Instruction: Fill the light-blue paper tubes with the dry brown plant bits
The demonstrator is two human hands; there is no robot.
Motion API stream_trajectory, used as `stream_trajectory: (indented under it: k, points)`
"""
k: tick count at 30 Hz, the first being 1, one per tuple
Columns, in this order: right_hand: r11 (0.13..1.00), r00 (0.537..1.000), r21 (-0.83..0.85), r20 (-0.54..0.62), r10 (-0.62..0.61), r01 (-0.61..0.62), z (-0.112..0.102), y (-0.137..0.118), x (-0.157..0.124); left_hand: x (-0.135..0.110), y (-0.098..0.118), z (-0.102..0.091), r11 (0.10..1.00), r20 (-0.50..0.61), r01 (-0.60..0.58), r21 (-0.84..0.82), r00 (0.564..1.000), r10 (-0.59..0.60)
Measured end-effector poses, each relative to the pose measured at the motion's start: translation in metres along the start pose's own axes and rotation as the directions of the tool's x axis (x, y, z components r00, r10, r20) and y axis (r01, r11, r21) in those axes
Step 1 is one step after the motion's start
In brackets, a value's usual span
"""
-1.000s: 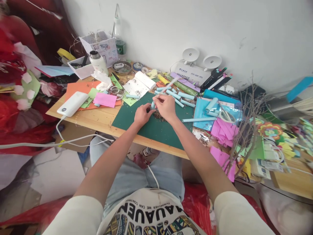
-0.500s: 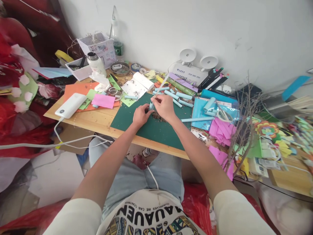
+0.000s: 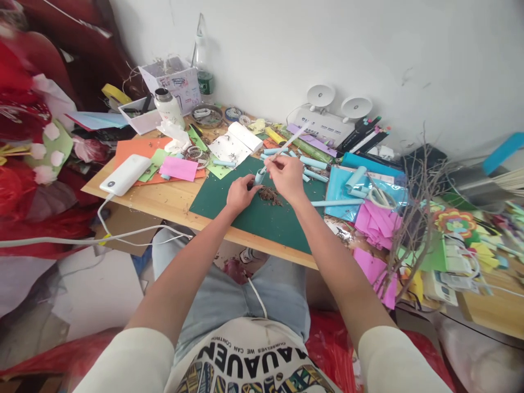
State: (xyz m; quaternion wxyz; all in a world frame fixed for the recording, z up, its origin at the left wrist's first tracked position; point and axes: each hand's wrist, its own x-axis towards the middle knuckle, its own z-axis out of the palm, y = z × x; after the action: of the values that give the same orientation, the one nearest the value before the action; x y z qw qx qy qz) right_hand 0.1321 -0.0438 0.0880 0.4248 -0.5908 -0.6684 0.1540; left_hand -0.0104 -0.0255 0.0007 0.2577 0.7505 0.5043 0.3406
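One head-worn camera, aimed forward and down at a craft desk.
It looked from above the person's own chest, along both forearms, to the left hand (image 3: 239,194) and right hand (image 3: 287,177) meeting close by over the green cutting mat (image 3: 262,218) near mid-frame; the wooden desk (image 3: 172,199) ran slantwise, the white wall (image 3: 409,54) closed the top.

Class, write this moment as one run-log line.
left hand: grips light-blue rolled paper tube | right hand: holds thin white stick at tube's top | below: brown crumb pile on green cutting mat
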Motion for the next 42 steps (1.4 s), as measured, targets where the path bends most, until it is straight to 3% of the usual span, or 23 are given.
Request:
stream_trajectory:
  k: [7,24,30,42]
  points:
    - [0.998,1.0,0.055,-0.008,0.013,-0.013,0.003,-0.0032,0.002,-0.0005,-0.0012,0.0005,1.0,-0.007,-0.017,0.002,1.0,0.017]
    - [0.999,0.999,0.0,-0.024,-0.036,0.036,0.0006,0.0002,0.0046,-0.0002,-0.0027,0.0019,1.0,-0.012,-0.019,0.003,1.0,0.02]
    - [0.999,0.998,-0.039,-0.067,-0.007,0.005,0.0035,-0.0004,0.0018,0.0001,-0.003,0.0017,1.0,-0.002,-0.008,0.002,1.0,0.008]
    - [0.997,0.996,0.064,-0.065,0.055,-0.051,0.0023,0.0049,-0.0013,0.0002,-0.0044,0.0026,1.0,-0.012,-0.009,-0.01,1.0,0.009]
